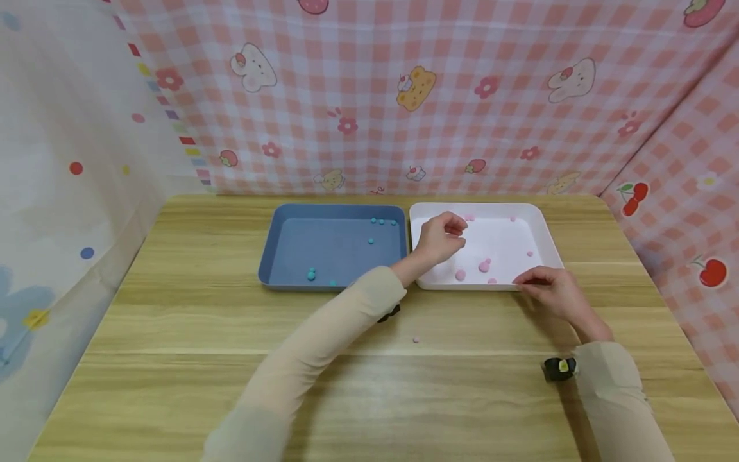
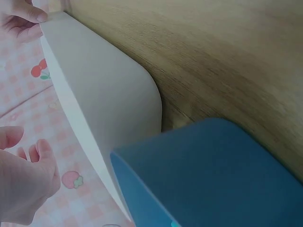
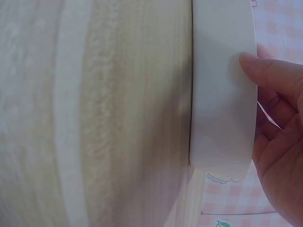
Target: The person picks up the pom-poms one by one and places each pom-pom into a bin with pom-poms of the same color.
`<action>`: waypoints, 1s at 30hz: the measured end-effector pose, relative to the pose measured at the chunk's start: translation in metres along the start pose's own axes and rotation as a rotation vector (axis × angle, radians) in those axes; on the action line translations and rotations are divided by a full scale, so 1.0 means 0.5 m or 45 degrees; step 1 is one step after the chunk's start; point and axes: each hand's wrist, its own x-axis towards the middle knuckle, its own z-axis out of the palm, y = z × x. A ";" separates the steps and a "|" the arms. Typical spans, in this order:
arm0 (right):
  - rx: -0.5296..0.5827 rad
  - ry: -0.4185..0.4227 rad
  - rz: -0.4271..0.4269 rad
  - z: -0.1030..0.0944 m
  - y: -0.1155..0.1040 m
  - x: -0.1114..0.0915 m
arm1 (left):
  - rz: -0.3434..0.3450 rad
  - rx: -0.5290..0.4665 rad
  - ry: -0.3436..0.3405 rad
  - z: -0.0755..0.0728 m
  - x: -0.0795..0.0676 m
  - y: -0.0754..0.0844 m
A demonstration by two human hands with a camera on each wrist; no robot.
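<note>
My left hand is over the left part of the white tray, its fingers bent and thumb apart. Nothing shows between them in the left wrist view. At the tray's front right, my right hand grips the rim; in the right wrist view the thumb lies on the outer wall and the fingers are behind it. Pink balls of several sizes lie scattered in this tray, among them a larger pink ball near the front.
A blue tray stands close by on the left, with several small teal balls, such as a teal ball at its front. One small pink ball lies on the wooden table in front of the trays. Behind hangs a pink checked cloth.
</note>
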 end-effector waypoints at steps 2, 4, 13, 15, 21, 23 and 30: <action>-0.001 -0.001 0.014 0.000 0.000 0.000 | 0.007 -0.012 -0.002 -0.007 -0.007 0.000; 0.002 -0.003 0.020 0.000 -0.001 0.000 | 0.012 -0.020 -0.012 -0.015 -0.016 0.001; 0.014 0.002 0.005 0.000 -0.003 0.001 | 0.003 -0.095 -0.064 -0.047 -0.064 -0.007; 0.010 0.005 0.008 0.002 0.001 0.001 | 0.005 -0.113 -0.082 -0.054 -0.078 -0.009; 0.001 0.003 -0.004 0.000 0.000 0.000 | 0.004 -0.165 -0.151 -0.067 -0.119 -0.015; 0.005 0.000 -0.001 -0.001 -0.002 -0.001 | 0.000 -0.175 -0.166 -0.068 -0.130 -0.018; -0.011 -0.012 0.021 -0.001 -0.009 -0.002 | 0.033 -0.226 -0.211 -0.066 -0.164 -0.034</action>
